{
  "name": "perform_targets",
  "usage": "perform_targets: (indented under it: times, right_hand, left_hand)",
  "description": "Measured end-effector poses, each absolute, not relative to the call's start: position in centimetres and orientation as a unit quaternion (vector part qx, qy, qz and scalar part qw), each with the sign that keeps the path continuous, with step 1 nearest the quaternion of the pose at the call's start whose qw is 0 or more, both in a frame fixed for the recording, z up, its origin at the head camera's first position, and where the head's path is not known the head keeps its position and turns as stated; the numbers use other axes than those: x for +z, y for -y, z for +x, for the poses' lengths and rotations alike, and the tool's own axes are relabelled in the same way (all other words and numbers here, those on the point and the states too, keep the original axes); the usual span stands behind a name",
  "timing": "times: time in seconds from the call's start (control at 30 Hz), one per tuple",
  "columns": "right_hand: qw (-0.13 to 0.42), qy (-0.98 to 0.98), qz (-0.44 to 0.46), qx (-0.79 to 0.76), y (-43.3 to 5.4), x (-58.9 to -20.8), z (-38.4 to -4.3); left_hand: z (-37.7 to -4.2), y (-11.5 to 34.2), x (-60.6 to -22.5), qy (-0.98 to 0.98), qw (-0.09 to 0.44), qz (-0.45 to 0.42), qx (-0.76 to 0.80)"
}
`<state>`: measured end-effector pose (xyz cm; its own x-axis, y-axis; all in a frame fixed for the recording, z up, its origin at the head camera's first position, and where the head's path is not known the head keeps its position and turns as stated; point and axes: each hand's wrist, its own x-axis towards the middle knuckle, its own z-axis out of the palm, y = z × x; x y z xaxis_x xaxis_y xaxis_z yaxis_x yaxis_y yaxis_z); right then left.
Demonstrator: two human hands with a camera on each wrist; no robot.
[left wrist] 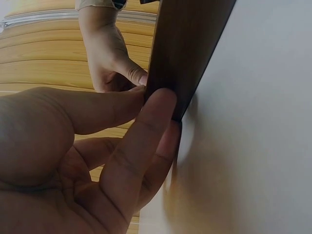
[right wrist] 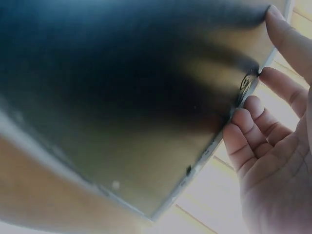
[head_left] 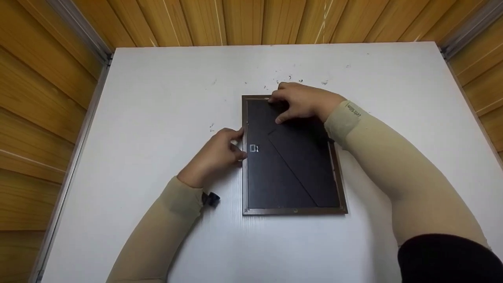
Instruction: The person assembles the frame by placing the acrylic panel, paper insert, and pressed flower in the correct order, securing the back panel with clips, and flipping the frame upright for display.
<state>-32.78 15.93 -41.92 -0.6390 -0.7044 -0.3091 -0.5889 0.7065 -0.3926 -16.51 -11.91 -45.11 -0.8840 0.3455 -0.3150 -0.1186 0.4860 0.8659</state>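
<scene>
A picture frame (head_left: pixel 271 181) lies back side up on the white table, with its black backing and slanted stand flap showing. A small metal hanger (head_left: pixel 254 148) sits near its left side. My left hand (head_left: pixel 220 151) pinches the left edge; in the left wrist view the thumb is on top and the fingers (left wrist: pixel 146 131) lie along the side and underneath. At the top edge, my right hand (head_left: pixel 304 101) has its thumb over the backing and its other fingers bent at the rim. The right index fingertip touches the rim beside a small shiny clip (right wrist: pixel 245 87).
Small dark scraps or marks (head_left: pixel 300 80) dot the white table (head_left: pixel 165 98) beyond the frame. A small black device (head_left: pixel 212 199) is at the left wrist. Wood-patterned panels (head_left: pixel 243 21) stand behind the table and along both sides.
</scene>
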Motion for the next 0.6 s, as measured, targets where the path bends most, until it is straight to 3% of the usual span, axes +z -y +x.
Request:
perform_targets:
  times: [0.37, 0.6]
  right_hand:
    - [0.236, -0.897, -0.361, -0.092, -17.0, -41.3, -32.6]
    - [0.205, -0.919, -0.279, -0.191, -23.0, -40.1, -29.0]
  left_hand:
    - [-16.9, 11.6, -45.2, -0.827, 0.232, 0.062, 0.509]
    - [-17.4, 11.4, -45.2, -0.819, 0.253, 0.077, 0.509]
